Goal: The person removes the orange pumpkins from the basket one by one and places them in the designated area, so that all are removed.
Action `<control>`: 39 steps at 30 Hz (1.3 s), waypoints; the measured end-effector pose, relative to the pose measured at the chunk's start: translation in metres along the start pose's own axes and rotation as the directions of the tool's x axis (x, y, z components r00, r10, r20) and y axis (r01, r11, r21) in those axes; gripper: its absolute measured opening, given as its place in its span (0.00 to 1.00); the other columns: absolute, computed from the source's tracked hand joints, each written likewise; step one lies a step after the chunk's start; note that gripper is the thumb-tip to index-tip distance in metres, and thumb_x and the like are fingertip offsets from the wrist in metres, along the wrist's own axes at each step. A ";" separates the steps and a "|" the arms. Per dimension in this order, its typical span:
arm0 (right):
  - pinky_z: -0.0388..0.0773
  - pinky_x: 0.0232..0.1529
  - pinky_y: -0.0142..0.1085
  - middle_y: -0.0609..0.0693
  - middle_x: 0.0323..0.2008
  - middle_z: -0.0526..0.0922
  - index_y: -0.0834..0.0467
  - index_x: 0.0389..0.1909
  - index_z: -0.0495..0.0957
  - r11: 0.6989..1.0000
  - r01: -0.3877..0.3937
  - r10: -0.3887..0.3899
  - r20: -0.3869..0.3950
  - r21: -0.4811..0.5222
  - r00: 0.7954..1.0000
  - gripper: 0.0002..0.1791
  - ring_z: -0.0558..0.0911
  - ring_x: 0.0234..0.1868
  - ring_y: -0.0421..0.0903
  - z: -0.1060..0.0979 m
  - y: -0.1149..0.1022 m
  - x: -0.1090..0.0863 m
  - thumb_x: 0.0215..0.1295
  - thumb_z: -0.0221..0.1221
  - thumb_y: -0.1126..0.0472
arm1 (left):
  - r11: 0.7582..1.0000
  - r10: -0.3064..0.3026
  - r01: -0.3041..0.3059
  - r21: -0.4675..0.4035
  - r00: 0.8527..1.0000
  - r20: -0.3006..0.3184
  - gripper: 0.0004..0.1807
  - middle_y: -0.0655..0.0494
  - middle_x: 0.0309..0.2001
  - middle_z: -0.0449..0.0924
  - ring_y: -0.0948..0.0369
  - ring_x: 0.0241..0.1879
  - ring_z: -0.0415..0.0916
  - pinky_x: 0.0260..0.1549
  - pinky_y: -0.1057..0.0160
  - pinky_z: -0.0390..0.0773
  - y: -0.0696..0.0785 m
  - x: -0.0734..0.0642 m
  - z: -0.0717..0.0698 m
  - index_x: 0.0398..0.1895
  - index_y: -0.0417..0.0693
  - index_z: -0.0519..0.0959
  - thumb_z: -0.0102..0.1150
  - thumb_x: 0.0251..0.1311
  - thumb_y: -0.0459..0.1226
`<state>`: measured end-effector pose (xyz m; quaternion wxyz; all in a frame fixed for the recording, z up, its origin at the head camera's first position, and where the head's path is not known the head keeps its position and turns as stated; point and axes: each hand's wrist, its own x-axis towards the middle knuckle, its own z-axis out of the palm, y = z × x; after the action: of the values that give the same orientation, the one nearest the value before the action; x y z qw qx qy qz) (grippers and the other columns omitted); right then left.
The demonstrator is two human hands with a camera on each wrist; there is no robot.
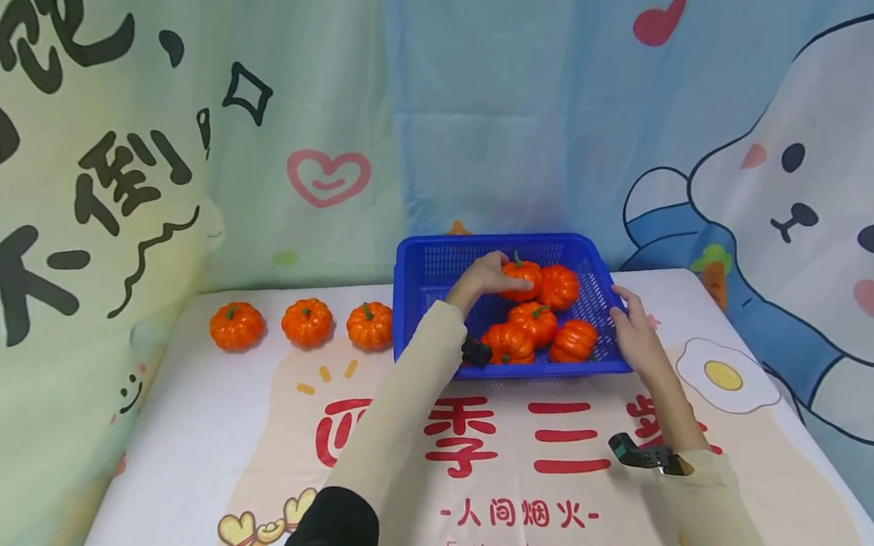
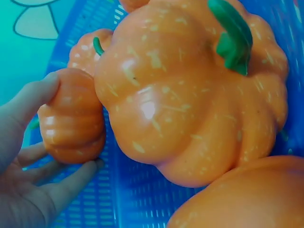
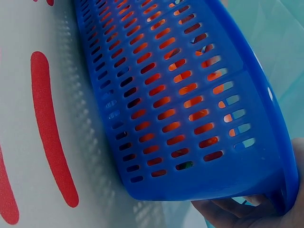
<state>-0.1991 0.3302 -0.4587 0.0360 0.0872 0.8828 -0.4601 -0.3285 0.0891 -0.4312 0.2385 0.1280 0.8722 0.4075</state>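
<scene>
A blue slotted plastic basket (image 1: 439, 244) stands at the back of the table with several small orange toy pumpkins in it. Inside it, my left hand (image 1: 485, 278) grips one pumpkin (image 1: 521, 281) near the back. In the left wrist view the thumb lies on one side of that pumpkin (image 2: 73, 116) and the fingers spread along the other. Larger in that view, another pumpkin (image 2: 190, 90) with a green stem is close to the camera. At the basket's right end my right hand (image 1: 636, 331) holds the rim, its fingers (image 3: 228, 212) curled under the edge.
Three more pumpkins stand in a row on the table left of the basket: one far left (image 1: 237, 327), one in the middle (image 1: 307, 323) and one beside the basket wall (image 1: 369, 326). A printed cloth (image 1: 543, 497) covers the table. Patterned curtains (image 1: 492, 101) hang behind.
</scene>
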 end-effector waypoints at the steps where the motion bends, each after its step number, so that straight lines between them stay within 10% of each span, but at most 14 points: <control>1: 0.52 0.64 0.73 0.67 0.76 0.45 0.51 0.78 0.37 1.000 0.001 -0.001 0.000 -0.002 1.000 0.32 0.54 0.71 0.73 0.001 0.001 0.000 0.78 0.29 0.48 | 1.000 0.005 -0.005 -0.008 1.000 -0.006 0.42 0.47 0.70 0.65 0.51 0.67 0.66 0.65 0.52 0.70 0.001 -0.002 0.000 0.71 0.45 0.61 0.65 0.57 0.52; 13: 0.51 0.64 0.73 0.68 0.75 0.46 0.51 0.78 0.37 1.000 0.007 -0.007 -0.010 -0.014 1.000 0.31 0.54 0.71 0.73 -0.002 0.001 -0.002 0.78 0.28 0.49 | 0.958 0.209 -0.188 0.216 0.975 -0.078 0.40 0.49 0.62 0.73 0.54 0.60 0.72 0.61 0.57 0.74 0.033 -0.020 0.005 0.67 0.46 0.66 0.66 0.55 0.54; 21: 0.50 0.64 0.73 0.69 0.75 0.45 0.52 0.78 0.37 1.000 0.022 -0.022 -0.018 -0.004 1.000 0.32 0.52 0.71 0.74 -0.005 0.002 -0.001 0.78 0.28 0.48 | 0.943 0.330 -0.326 0.068 0.942 -0.065 0.42 0.55 0.65 0.70 0.59 0.59 0.73 0.56 0.62 0.78 0.046 -0.048 0.010 0.69 0.54 0.64 0.67 0.53 0.56; 31: 0.54 0.63 0.74 0.69 0.74 0.47 0.51 0.78 0.37 1.000 0.018 -0.019 -0.010 -0.014 1.000 0.32 0.57 0.69 0.74 0.000 0.002 -0.001 0.78 0.28 0.48 | 0.851 0.516 -0.513 -0.115 0.857 -0.008 0.40 0.55 0.66 0.67 0.58 0.54 0.74 0.46 0.70 0.81 0.010 -0.146 0.002 0.70 0.57 0.64 0.70 0.54 0.47; 39: 0.52 0.64 0.73 0.68 0.75 0.46 0.51 0.78 0.37 1.000 0.018 -0.018 -0.006 -0.007 1.000 0.32 0.55 0.70 0.73 0.001 0.001 0.002 0.77 0.28 0.48 | 0.869 0.489 -0.480 -0.116 0.870 0.063 0.40 0.58 0.67 0.66 0.59 0.60 0.72 0.53 0.65 0.80 -0.044 -0.203 0.001 0.69 0.60 0.64 0.71 0.53 0.47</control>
<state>-0.2005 0.3300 -0.4606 0.0296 0.0805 0.8853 -0.4571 -0.1562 -0.0225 -0.4023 0.1737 0.3494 0.7797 0.4898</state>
